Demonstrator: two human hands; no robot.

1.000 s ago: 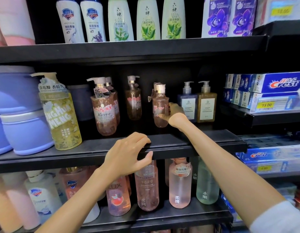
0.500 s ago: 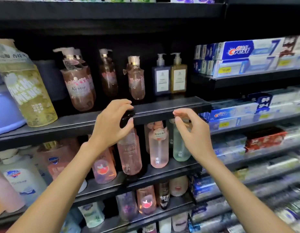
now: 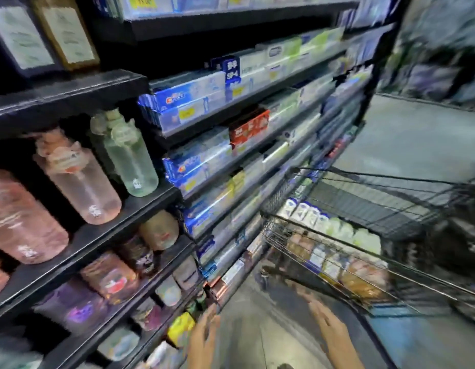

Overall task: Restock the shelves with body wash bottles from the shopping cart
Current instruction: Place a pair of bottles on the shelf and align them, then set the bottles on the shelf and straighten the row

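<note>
The view is blurred by motion. A black wire shopping cart [image 3: 369, 179] stands at the right, with several white, green and amber body wash bottles [image 3: 335, 230] lying in it. Black shelves [image 3: 79, 86] at the left carry pink bottles [image 3: 79, 179] and a pale green bottle [image 3: 130, 158]. My left hand [image 3: 204, 339] is low in the middle, fingers straight, holding nothing. My right hand [image 3: 329, 326] is beside it, also flat and empty, just below the cart's near corner.
Toothpaste boxes [image 3: 193, 102] fill the shelves between the bottles and the cart. More bottles [image 3: 111, 278] sit on the lower shelves. Grey floor [image 3: 406, 139] opens beyond the cart, with another display [image 3: 438, 54] at the far right.
My view has swung right and down from the bottle shelves to the cart. Both hands have left the shelf edge and dropped low, empty.
</note>
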